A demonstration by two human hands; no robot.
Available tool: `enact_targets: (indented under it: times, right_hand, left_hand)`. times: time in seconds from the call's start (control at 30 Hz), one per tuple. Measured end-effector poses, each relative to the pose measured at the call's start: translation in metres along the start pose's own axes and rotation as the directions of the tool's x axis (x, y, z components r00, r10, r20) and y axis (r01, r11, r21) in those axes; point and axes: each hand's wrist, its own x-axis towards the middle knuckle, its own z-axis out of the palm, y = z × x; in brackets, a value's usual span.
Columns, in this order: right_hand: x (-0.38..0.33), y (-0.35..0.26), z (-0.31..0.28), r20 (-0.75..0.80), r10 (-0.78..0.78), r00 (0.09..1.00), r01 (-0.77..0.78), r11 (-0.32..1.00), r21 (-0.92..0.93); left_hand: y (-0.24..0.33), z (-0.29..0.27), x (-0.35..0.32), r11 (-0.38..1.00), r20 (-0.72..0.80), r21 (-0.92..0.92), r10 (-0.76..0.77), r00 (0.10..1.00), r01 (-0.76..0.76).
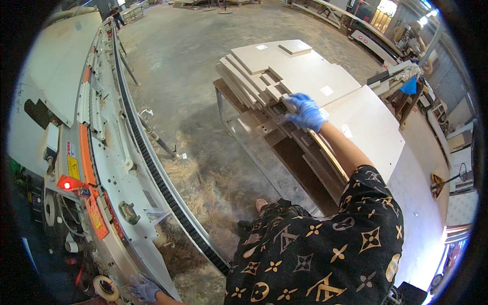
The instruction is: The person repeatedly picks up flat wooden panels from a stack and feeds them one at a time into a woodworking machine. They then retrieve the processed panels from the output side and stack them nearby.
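Observation:
My right hand (308,113), in a blue glove, reaches over the near corner of a stack of pale boards (249,84). Its fingers close round a small grey piece (291,104) at the boards' edge; motion blur hides its exact kind. Small cut blocks (270,77) lie on the stack just beyond that hand. Low at the left, my left hand (144,288), also gloved, lies with fingers stretched out against the lower end of the long white machine (133,216). Nothing shows in its fingers. Beside it is a roll of tape (105,287).
A metal-framed table (219,104) carries the boards. The machine's black ribbed track (152,168) runs along my left, with a lit red lamp (67,185) on its side. Further boards and timber (401,71) stand at the right. A person (117,17) is far off.

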Motion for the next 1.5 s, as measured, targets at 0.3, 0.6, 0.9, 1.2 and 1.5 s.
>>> enact_targets:
  times: [0.3, 0.6, 0.9, 1.2, 1.5]
  right_hand:
    - [-0.001, 0.018, -0.037, 0.052, 0.370, 0.928, -0.355, 0.916, -0.184]
    - [-0.053, -0.067, -0.021, -0.089, 0.106, 0.990, -0.121, 0.974, -0.189]
    - [-0.124, -0.101, -0.022, -0.184, -0.064, 0.981, 0.026, 0.979, -0.203]
    - [-0.160, -0.145, -0.064, -0.521, -0.108, 0.847, 0.088, 0.994, -0.062]
    - [-0.189, -0.155, -0.053, -0.661, -0.100, 0.744, 0.130, 0.992, -0.005]
  left_hand:
    - [-0.018, -0.053, 0.028, 0.992, -0.022, -0.060, -0.108, 0.994, 0.107]
    - [-0.066, -0.024, 0.105, 0.973, 0.015, -0.195, 0.125, 0.992, -0.119]
    - [-0.124, -0.034, 0.151, 0.947, -0.033, -0.308, 0.081, 0.996, -0.087]
    - [-0.070, -0.042, 0.186, 0.928, -0.039, -0.360, 0.085, 0.996, -0.093]
    - [0.139, -0.135, -0.034, -0.208, -0.151, -0.973, 0.906, 0.396, 0.105]
